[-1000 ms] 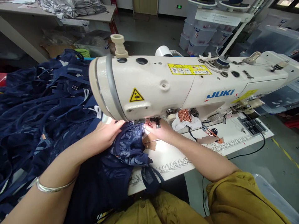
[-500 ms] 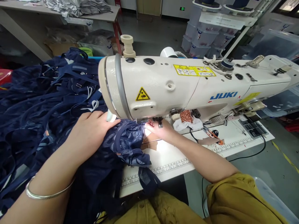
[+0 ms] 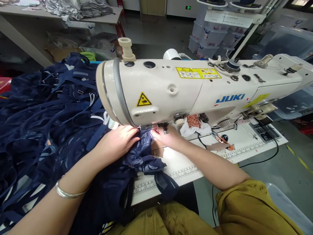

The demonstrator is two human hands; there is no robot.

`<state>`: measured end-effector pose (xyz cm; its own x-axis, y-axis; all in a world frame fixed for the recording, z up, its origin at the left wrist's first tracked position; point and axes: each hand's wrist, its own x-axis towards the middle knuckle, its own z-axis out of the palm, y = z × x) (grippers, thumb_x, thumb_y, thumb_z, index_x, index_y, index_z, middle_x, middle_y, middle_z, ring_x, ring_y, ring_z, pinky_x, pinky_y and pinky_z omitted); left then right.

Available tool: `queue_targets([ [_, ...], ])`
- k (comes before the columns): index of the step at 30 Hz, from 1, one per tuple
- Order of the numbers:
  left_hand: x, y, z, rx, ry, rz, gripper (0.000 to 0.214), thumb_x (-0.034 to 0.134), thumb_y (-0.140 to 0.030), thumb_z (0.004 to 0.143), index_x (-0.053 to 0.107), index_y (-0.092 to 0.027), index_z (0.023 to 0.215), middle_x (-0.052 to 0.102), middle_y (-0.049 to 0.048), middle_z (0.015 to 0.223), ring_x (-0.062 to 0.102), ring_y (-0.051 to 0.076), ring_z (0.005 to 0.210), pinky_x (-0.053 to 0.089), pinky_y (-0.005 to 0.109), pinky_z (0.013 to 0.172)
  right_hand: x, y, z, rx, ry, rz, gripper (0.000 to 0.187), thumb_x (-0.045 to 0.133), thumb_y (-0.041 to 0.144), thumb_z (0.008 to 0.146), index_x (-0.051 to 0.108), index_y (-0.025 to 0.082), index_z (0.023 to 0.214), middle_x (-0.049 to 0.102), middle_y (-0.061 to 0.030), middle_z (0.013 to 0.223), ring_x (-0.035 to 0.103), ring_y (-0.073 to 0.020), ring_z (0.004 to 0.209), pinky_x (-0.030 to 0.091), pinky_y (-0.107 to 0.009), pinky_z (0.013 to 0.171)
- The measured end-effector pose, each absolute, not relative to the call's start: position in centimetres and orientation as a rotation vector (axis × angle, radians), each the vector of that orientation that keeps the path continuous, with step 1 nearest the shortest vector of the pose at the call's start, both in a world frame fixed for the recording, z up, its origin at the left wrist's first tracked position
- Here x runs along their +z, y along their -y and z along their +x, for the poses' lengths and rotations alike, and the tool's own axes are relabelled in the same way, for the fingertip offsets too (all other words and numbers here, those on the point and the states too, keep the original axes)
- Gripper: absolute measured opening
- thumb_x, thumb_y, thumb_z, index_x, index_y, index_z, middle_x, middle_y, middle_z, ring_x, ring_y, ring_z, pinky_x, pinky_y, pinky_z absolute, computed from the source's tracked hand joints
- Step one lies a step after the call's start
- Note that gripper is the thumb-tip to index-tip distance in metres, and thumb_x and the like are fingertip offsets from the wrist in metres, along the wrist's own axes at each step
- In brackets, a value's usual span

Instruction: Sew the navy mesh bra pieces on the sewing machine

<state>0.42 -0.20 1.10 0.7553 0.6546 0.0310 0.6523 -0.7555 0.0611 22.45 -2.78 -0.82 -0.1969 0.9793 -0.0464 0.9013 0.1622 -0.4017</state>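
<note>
A navy lace garment point(image 3: 144, 153) lies under the head of a white sewing machine point(image 3: 156, 85), partly hanging over the front edge of the machine bed. Just left of the needle area, my left hand point(image 3: 123, 140) holds the cloth, its fingers bent and pressed on the fabric. My right hand point(image 3: 166, 135) reaches in beneath the machine head and pinches the garment's right edge. Its fingertips are partly hidden behind the presser parts. The needle itself cannot be made out.
A heap of navy garments point(image 3: 49, 107) spreads over the left side. Right of the needle sit copper-coloured small parts point(image 3: 193, 120) on white cloth, scissors point(image 3: 220, 137) and a dark compartment tray point(image 3: 264, 132). A printed ruler point(image 3: 181, 174) runs along the table's front edge.
My left hand has moved right, along the garment toward the needle area. The garment's front part has shifted slightly right. My right hand keeps its pinch, and the view has moved slightly.
</note>
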Motion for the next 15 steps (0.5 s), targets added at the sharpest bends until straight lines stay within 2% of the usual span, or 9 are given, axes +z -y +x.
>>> queue_targets([
  [5, 0.7, -0.1, 0.8, 0.046, -1.004, 3.041, 0.045, 0.030, -0.029, 0.100, 0.064, -0.013, 0.126, 0.069, 0.0172, 0.105, 0.063, 0.029, 0.097, 0.049, 0.042, 0.081, -0.4, 2.9, 22.4, 0.521, 2.218, -1.794, 0.025, 0.048, 0.027, 0.095, 0.070, 0.021, 0.107, 0.073, -0.0068, 0.109, 0.067, -0.0223, 0.101, 0.048, -0.032, 0.089],
  [11, 0.5, -0.6, 0.5, 0.040, -1.003, 2.960, 0.045, 0.033, -0.025, 0.097, 0.065, -0.022, 0.128, 0.071, 0.0152, 0.102, 0.063, 0.028, 0.092, 0.046, 0.039, 0.075, -0.5, 3.0, 22.5, 0.431, 2.305, -1.756, 0.032, 0.043, 0.028, 0.097, 0.067, 0.022, 0.118, 0.070, -0.0049, 0.122, 0.065, -0.0232, 0.107, 0.049, -0.033, 0.092],
  [15, 0.7, -0.9, 0.6, 0.013, -0.980, 2.931, 0.047, 0.030, -0.022, 0.097, 0.065, -0.022, 0.128, 0.071, 0.0149, 0.102, 0.064, 0.028, 0.090, 0.047, 0.041, 0.076, -0.9, 3.1, 22.6, 0.395, 2.314, -1.686, 0.034, 0.042, 0.027, 0.098, 0.065, 0.023, 0.122, 0.065, -0.0042, 0.131, 0.063, -0.0222, 0.112, 0.049, -0.032, 0.094],
])
